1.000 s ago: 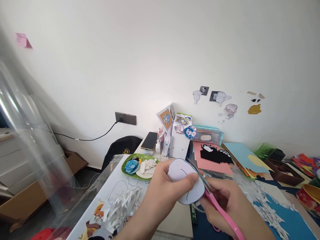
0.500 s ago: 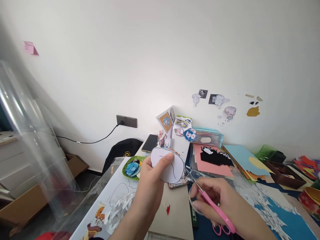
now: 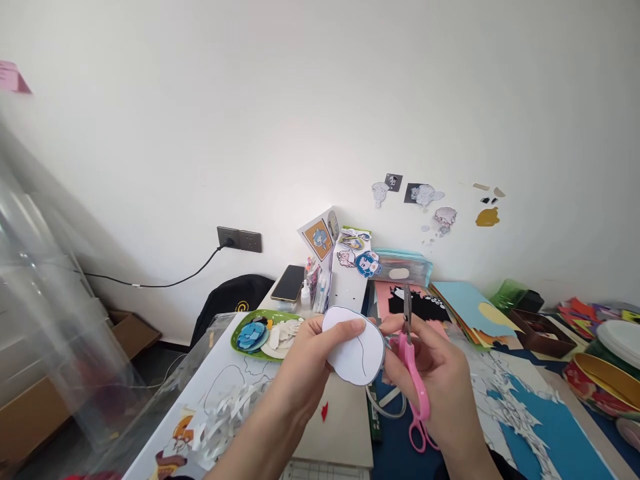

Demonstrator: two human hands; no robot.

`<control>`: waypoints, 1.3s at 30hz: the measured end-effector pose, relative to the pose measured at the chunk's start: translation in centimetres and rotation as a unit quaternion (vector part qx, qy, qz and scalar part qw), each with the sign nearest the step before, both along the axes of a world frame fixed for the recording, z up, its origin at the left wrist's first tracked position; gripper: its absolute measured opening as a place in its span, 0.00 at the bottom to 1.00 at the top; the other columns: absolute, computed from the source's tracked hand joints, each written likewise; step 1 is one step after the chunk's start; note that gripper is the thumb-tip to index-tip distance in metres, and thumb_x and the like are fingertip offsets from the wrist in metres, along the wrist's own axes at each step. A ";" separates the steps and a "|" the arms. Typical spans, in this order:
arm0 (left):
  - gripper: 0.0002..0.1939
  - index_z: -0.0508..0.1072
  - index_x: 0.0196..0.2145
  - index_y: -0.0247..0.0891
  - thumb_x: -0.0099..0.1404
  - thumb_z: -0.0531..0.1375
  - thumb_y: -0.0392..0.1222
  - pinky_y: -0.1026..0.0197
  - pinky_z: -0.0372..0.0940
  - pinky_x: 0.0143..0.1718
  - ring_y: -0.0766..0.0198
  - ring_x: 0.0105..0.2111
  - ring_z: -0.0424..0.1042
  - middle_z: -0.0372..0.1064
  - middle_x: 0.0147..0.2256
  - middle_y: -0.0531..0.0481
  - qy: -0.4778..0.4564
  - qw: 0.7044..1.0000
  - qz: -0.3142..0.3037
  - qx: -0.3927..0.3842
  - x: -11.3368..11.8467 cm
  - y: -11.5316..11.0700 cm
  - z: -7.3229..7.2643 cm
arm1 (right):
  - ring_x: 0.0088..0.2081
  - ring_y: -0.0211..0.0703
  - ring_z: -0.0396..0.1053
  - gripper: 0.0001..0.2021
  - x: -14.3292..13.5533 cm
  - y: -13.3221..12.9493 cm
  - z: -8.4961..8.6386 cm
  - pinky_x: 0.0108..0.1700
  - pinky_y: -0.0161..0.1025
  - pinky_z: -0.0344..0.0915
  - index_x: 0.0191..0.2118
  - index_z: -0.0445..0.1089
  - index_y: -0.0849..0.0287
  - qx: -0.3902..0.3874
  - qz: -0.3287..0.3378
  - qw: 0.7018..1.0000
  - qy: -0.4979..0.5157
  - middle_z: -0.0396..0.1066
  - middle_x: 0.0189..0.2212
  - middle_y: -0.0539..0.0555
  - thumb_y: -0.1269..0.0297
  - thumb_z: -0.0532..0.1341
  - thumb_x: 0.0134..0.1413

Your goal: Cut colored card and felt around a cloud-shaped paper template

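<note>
Between the thumb and fingers of my left hand (image 3: 307, 353) is a rounded white paper cutout (image 3: 347, 353) with a dark outline and a curved line drawn on it. My right hand (image 3: 443, 370) is closed around pink-handled scissors (image 3: 419, 387), their metal blades pointing up and away from the paper. The fingertips of my right hand are at the cutout's right edge; whether they pinch it I cannot tell. Below them a pale curved band (image 3: 395, 415) shows. Under the cutout lies a light board (image 3: 345, 427) with a small red scrap (image 3: 325, 411) on it.
To the left are a green tray (image 3: 235, 347) of blue and white paper pieces, shredded white strips (image 3: 225, 420) and a phone (image 3: 289, 283). Behind stands a clear pencil case (image 3: 423, 270). Coloured paper sheets (image 3: 465, 307), a brown box (image 3: 543, 333) and blue paper with scraps (image 3: 555, 427) lie right.
The view has turned slightly right. My right hand has swung the scissors upright, blades away from the paper, and brought its fingers to the cutout's right edge. My left hand still holds the cutout.
</note>
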State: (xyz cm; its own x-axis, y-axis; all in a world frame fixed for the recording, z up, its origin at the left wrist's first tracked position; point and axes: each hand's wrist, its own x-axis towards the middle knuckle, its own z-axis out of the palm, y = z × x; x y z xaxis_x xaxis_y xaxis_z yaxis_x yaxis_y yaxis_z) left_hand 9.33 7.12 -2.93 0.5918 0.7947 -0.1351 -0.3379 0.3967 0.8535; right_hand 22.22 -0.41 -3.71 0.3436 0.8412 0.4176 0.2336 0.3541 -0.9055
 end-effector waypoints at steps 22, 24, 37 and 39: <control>0.10 0.74 0.32 0.32 0.56 0.64 0.42 0.63 0.63 0.29 0.61 0.29 0.71 0.73 0.28 0.49 0.170 0.969 0.092 0.156 -1.0 5.8 -3.0 | 0.19 0.33 0.62 0.12 3.4 0.1 -2.5 0.21 0.33 0.61 0.31 0.69 0.59 -0.119 -0.037 0.991 0.053 0.65 0.25 0.46 0.59 0.69 0.44; 0.07 0.73 0.34 0.32 0.61 0.62 0.40 0.59 0.66 0.33 0.63 0.30 0.71 0.72 0.31 0.50 0.218 0.958 0.047 0.179 -0.1 6.6 -4.5 | 0.18 0.33 0.62 0.13 4.1 -0.2 -4.4 0.20 0.33 0.60 0.30 0.68 0.60 -0.135 -0.050 0.987 0.070 0.65 0.22 0.45 0.58 0.69 0.44; 0.14 0.68 0.47 0.34 0.66 0.57 0.43 0.52 0.69 0.40 0.59 0.40 0.71 0.69 0.44 0.45 0.368 0.895 0.054 0.245 2.4 8.4 -11.1 | 0.20 0.31 0.64 0.05 5.5 -0.2 -12.3 0.22 0.30 0.63 0.36 0.67 0.63 -0.173 -0.035 0.973 0.147 0.65 0.24 0.44 0.66 0.61 0.59; 0.15 0.68 0.47 0.34 0.66 0.57 0.44 0.52 0.69 0.40 0.59 0.39 0.71 0.69 0.44 0.45 0.383 0.887 0.055 0.251 2.8 8.6 -11.9 | 0.20 0.31 0.64 0.05 5.4 -0.1 -12.4 0.22 0.31 0.64 0.36 0.67 0.63 -0.178 -0.029 0.972 0.152 0.65 0.25 0.44 0.66 0.61 0.59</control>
